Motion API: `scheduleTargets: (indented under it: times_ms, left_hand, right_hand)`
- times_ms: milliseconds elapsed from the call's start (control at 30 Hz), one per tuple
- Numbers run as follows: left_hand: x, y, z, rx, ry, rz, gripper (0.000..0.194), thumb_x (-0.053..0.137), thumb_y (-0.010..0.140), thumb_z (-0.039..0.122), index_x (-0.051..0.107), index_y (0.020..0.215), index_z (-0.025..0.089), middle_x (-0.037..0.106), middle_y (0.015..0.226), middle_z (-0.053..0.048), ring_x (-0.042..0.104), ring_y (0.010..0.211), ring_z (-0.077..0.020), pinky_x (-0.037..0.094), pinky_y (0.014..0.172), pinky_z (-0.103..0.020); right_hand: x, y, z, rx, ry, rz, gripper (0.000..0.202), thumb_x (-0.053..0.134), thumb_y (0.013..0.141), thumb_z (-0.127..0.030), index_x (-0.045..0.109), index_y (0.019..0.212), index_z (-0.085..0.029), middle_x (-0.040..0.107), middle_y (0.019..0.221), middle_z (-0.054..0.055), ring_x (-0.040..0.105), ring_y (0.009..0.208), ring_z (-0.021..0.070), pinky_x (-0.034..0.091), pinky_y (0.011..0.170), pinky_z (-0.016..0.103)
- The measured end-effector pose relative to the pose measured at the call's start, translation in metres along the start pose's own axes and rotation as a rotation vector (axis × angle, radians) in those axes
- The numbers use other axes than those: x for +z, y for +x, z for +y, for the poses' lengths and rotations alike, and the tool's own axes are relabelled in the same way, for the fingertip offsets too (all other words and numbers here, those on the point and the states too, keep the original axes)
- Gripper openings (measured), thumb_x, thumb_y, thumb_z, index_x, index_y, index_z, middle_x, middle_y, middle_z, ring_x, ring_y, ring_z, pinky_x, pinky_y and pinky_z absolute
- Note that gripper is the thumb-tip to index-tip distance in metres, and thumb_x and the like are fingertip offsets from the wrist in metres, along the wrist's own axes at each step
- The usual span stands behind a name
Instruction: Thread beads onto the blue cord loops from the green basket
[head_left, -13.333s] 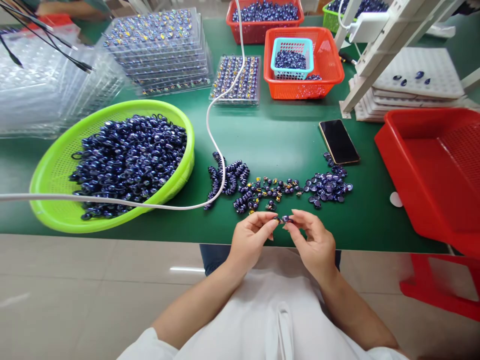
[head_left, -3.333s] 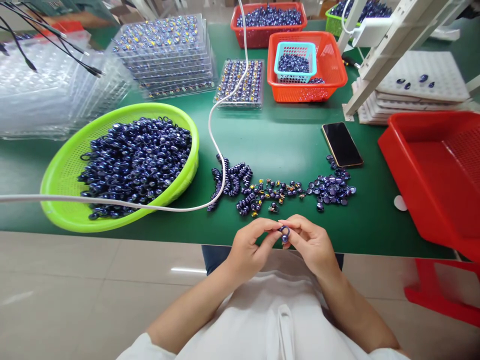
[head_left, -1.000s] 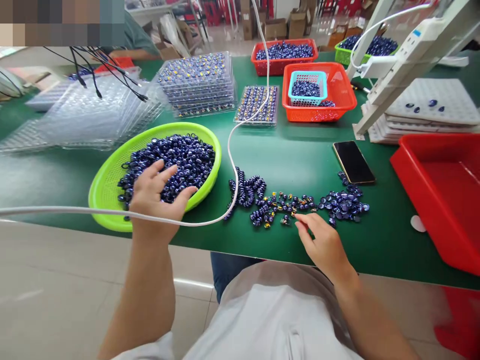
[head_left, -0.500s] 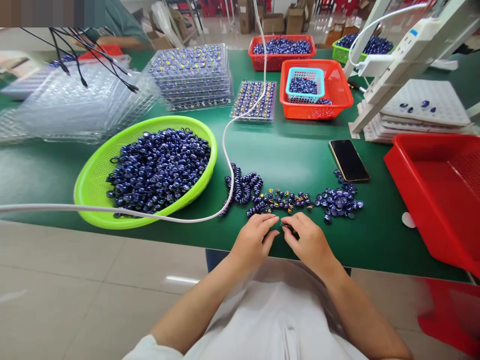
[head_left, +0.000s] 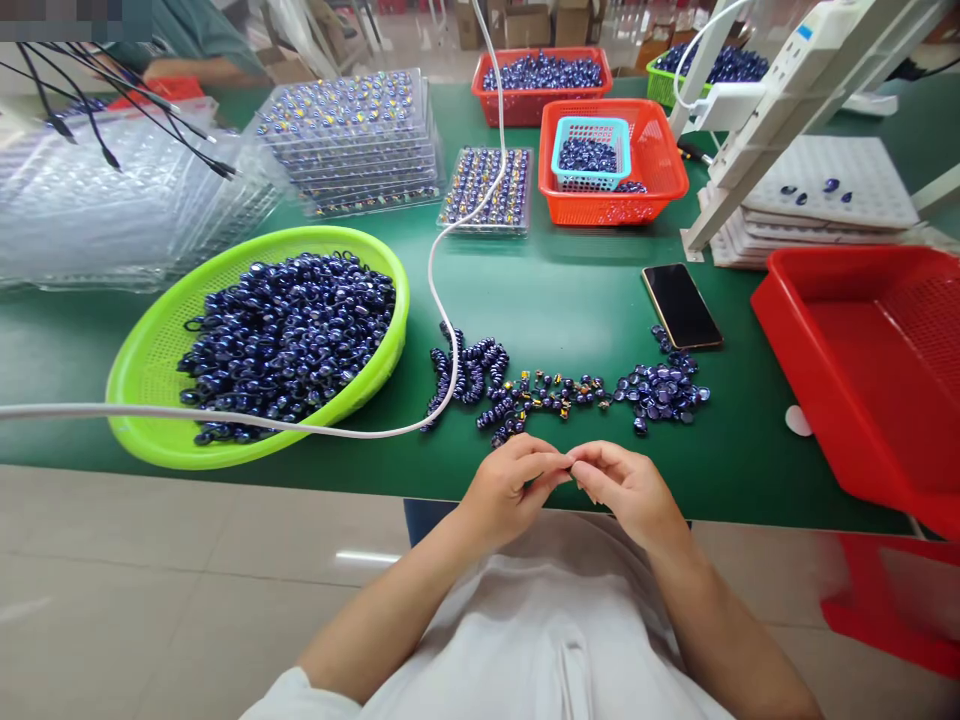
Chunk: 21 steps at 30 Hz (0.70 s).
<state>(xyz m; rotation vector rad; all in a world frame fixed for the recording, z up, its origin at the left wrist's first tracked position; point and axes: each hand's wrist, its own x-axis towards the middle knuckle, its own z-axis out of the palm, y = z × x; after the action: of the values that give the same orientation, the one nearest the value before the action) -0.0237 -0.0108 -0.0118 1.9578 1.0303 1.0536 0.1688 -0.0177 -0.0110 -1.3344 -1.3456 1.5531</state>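
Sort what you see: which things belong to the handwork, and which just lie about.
Probably part of the handwork:
small piece, mostly hidden between left hand and right hand
dark ridged rows
yellow-flecked beads
flat dark discs
green basket of looped pieces

Probably just lying about:
phone
white cable
white disc

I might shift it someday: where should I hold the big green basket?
Best hold the green basket by its rim, probably coming from its left and right ends: the raised rim surrounds the heaped dark pieces, and the white cable crosses its near edge.
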Motion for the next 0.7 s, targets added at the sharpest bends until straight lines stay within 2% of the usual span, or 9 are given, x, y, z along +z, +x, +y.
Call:
scheduleTargets:
  times_ms: [133, 233, 333, 433, 533, 633, 700]
  left_hand:
    - [0.003, 0.001, 0.003, -0.156, -0.117, 0.042, 0.014, 0.065, 0.088, 0.018, 0.077, 0.094, 0.021, 0.069, 0.089, -0.008, 0.066, 0.079, -0.0162, 0.054, 0.07, -0.028]
    - [0.004, 0.004, 0.008, -0.397, -0.347, 0.105, 0.009, 0.071, 0.083, 0.023, 0.077, 0.088, 0.019, 0.072, 0.088, -0.008, 0.069, 0.082, -0.0191, 0.057, 0.073, -0.03]
    - [0.003, 0.008, 0.014, -0.67, -0.606, 0.076, 0.015, 0.076, 0.078, 0.029, 0.077, 0.086, 0.016, 0.077, 0.085, -0.008, 0.072, 0.079, -0.0211, 0.059, 0.071, -0.031]
    - [0.0, 0.013, 0.019, -0.763, -0.684, 0.033, 0.021, 0.08, 0.072, 0.033, 0.077, 0.082, 0.015, 0.079, 0.083, -0.008, 0.074, 0.078, -0.0224, 0.06, 0.072, -0.032]
    - [-0.004, 0.015, 0.021, -0.772, -0.638, 0.02, 0.021, 0.081, 0.071, 0.034, 0.078, 0.08, 0.016, 0.079, 0.078, -0.006, 0.072, 0.073, -0.0202, 0.059, 0.07, -0.03]
    - [-0.007, 0.013, 0.019, -0.791, -0.587, 0.018, 0.02, 0.081, 0.07, 0.033, 0.079, 0.08, 0.016, 0.078, 0.073, -0.005, 0.069, 0.066, -0.0172, 0.056, 0.065, -0.027]
    - [-0.007, 0.011, 0.019, -0.807, -0.584, 0.013, 0.021, 0.082, 0.069, 0.033, 0.079, 0.081, 0.016, 0.077, 0.072, -0.005, 0.068, 0.065, -0.0169, 0.055, 0.063, -0.027]
  right_hand:
    - [-0.003, -0.004, 0.002, -0.064, -0.094, 0.003, 0.027, 0.059, 0.093, -0.043, 0.068, 0.102, -0.019, 0.065, 0.076, 0.001, 0.058, 0.063, 0.0115, 0.05, 0.055, 0.023]
    - [0.0, -0.007, 0.005, -0.302, -0.308, 0.133, 0.037, 0.072, 0.084, -0.041, 0.061, 0.114, -0.023, 0.064, 0.091, 0.003, 0.061, 0.074, 0.015, 0.054, 0.064, 0.028]
    - [0.006, -0.006, 0.006, -0.599, -0.509, 0.235, 0.043, 0.077, 0.08, -0.031, 0.057, 0.117, -0.027, 0.063, 0.1, 0.005, 0.062, 0.088, 0.0199, 0.056, 0.076, 0.035]
    - [0.01, -0.004, 0.005, -0.751, -0.562, 0.263, 0.03, 0.07, 0.085, -0.018, 0.057, 0.111, -0.027, 0.066, 0.093, 0.004, 0.063, 0.086, 0.0197, 0.055, 0.076, 0.036]
    - [0.009, -0.003, 0.002, -0.742, -0.519, 0.233, 0.023, 0.065, 0.087, -0.012, 0.06, 0.104, -0.026, 0.068, 0.087, 0.002, 0.064, 0.079, 0.0173, 0.055, 0.073, 0.033]
    - [0.006, -0.005, -0.001, -0.634, -0.475, 0.19, 0.015, 0.061, 0.089, -0.013, 0.062, 0.098, -0.025, 0.069, 0.083, 0.001, 0.065, 0.075, 0.0159, 0.054, 0.07, 0.031]
    - [0.005, -0.006, -0.001, -0.567, -0.494, 0.204, 0.012, 0.059, 0.09, -0.016, 0.064, 0.097, -0.025, 0.07, 0.083, 0.001, 0.066, 0.074, 0.0159, 0.055, 0.07, 0.03]
